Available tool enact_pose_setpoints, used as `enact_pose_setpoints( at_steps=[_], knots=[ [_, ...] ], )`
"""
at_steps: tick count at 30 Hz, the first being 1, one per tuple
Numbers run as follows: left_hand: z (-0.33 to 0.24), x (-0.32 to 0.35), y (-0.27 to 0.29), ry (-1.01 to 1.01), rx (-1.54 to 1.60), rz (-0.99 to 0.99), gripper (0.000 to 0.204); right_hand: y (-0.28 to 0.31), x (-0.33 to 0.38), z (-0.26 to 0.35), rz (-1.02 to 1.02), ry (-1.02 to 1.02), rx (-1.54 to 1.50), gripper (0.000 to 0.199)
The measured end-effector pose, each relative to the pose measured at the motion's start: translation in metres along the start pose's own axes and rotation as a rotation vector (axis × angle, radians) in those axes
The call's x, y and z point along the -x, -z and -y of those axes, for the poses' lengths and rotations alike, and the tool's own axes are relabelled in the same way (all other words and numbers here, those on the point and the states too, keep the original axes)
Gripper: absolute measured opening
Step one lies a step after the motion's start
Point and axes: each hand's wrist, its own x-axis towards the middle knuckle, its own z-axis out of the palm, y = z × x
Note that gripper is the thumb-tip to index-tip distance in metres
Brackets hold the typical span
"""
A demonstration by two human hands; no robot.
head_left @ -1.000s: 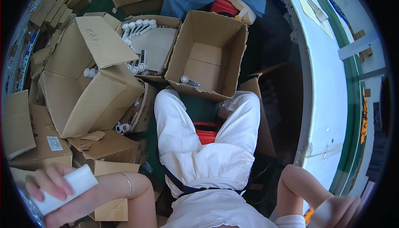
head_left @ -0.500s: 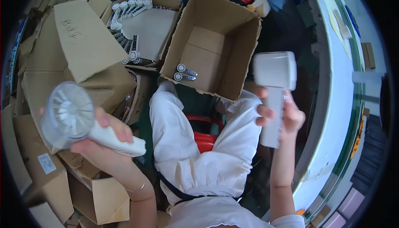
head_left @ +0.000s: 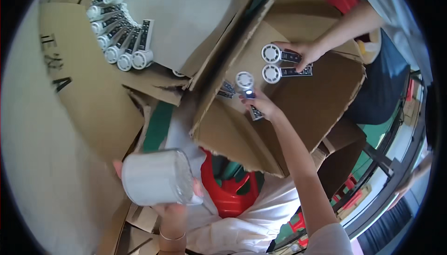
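Note:
My left hand (head_left: 173, 210) grips a white hand-held fan (head_left: 156, 177) by its handle at the lower left, its round head close to the camera. My right hand (head_left: 261, 104) reaches into an open cardboard box (head_left: 326, 110) and holds a second white fan (head_left: 244, 80) by its dark-labelled handle, low against the box floor. Another person's hand (head_left: 302, 51) comes in from the upper right. It rests on two more fans (head_left: 272, 64) lying side by side in the same box.
A second open box (head_left: 186, 17) at the upper left holds a curved row of several white fans (head_left: 122, 45). A large cardboard flap (head_left: 88, 92) fills the left side. A red stool (head_left: 228, 197) sits between my white-trousered legs. A table edge runs along the right.
Both hands held fans up in the air before. Now my right hand has gone forward into the box with its fan, my left has dropped lower, and another person's hand has entered the box.

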Motion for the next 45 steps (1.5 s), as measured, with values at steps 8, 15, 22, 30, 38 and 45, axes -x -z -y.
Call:
enact_pose_setpoints(
  at_steps=[8, 15, 22, 30, 38, 45],
  knots=[
    [0.004, -0.056, 0.037, 0.191, 0.444, 0.641, 0.088, -0.023, -0.118, -0.057, -0.455, 0.011, 0.491, 0.072],
    [0.019, -0.057, 0.066, 0.016, 0.192, 0.456, 0.075, 0.002, -0.184, -0.07, -0.562, -0.322, 1.061, 0.064],
    [0.036, -0.037, 0.11, 0.016, 0.286, 0.222, 0.073, 0.013, -0.184, -0.082, -0.73, -0.356, 1.073, 0.052],
    [0.021, -0.021, 0.03, -0.286, -0.587, -0.06, 0.096, -0.091, 0.003, 0.08, -0.981, 0.542, 0.433, 0.036],
    [0.034, 0.1, 0.002, -0.315, -0.383, 0.405, 0.099, -0.255, 0.374, 0.162, -0.621, 1.816, 0.483, 0.03],
    [0.04, 0.22, 0.002, -0.334, -0.317, 0.739, 0.096, -0.311, 0.529, 0.082, -0.525, 1.996, 0.479, 0.048]
  ],
)
